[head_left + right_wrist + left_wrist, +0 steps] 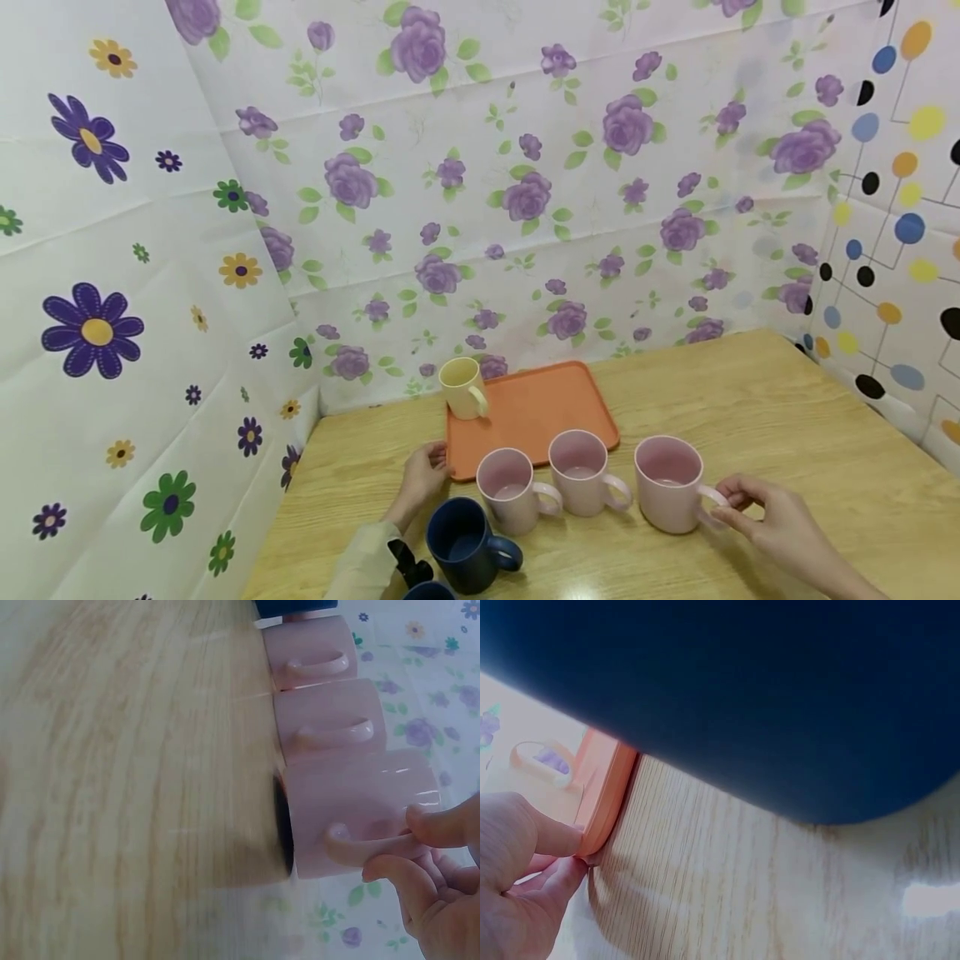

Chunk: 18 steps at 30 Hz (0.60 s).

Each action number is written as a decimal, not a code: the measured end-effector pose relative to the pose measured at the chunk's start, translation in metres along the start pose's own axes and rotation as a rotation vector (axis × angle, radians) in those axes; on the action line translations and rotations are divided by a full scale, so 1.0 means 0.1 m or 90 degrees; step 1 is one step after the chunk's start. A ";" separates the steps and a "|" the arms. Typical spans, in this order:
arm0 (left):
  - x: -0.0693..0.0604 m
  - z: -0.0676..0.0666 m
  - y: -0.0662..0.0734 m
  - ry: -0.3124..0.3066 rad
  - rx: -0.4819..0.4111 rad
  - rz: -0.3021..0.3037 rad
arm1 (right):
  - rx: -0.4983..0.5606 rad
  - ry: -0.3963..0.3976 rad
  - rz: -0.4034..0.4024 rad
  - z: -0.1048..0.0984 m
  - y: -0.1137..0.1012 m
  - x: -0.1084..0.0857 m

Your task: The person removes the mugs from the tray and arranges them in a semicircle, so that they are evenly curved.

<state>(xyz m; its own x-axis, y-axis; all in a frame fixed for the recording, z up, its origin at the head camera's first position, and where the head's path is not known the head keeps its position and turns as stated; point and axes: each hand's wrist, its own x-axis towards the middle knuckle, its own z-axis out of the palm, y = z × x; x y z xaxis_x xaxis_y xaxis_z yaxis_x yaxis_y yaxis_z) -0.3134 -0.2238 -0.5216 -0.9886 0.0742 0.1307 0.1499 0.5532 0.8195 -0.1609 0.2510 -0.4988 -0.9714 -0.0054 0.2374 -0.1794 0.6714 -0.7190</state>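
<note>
My left hand (pixel 425 477) is at the near left corner of an orange tray (pixel 536 421). In the left wrist view its thumb and fingers pinch the tray's rim (pixel 604 802). A pale yellow mug (pixel 459 390) stands upright on the tray's far left part. My right hand (pixel 783 525) pinches the handle of the rightmost pink mug (pixel 667 504). The right wrist view shows a dark shadow along that mug's base; whether it is off the table I cannot tell. Two more pink mugs, the middle one (pixel 576 487) and the left one (pixel 506 504), stand beside it.
A dark blue mug (pixel 461 562) stands in front of the left pink mug, near my left forearm. Another blue mug (pixel 429 592) is cut off at the bottom edge. The wooden table (pixel 720 383) meets flower-patterned cloth (pixel 480 167) at the back and left.
</note>
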 end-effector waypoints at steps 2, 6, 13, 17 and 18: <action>0.00 0.00 0.00 0.001 -0.001 0.002 | 0.002 -0.004 0.001 0.02 0.01 0.00; 0.00 0.01 0.00 0.012 0.005 0.004 | 0.024 -0.018 0.009 0.04 0.02 0.00; -0.01 0.02 0.01 0.022 0.010 0.008 | 0.065 -0.107 0.009 0.03 0.02 0.04; -0.02 0.02 0.01 0.020 0.003 0.004 | 0.097 -0.167 -0.005 -0.01 0.05 0.08; -0.03 0.02 0.00 0.019 0.005 0.002 | 0.106 -0.181 -0.014 -0.03 0.06 0.09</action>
<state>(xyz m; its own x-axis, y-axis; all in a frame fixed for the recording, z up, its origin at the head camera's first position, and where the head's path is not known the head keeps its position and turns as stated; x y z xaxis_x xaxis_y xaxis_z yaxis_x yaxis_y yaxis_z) -0.3109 -0.2219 -0.5228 -0.9874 0.0514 0.1494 0.1524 0.5595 0.8147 -0.1706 0.2568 -0.4992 -0.9674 -0.2407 0.0793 -0.2011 0.5391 -0.8179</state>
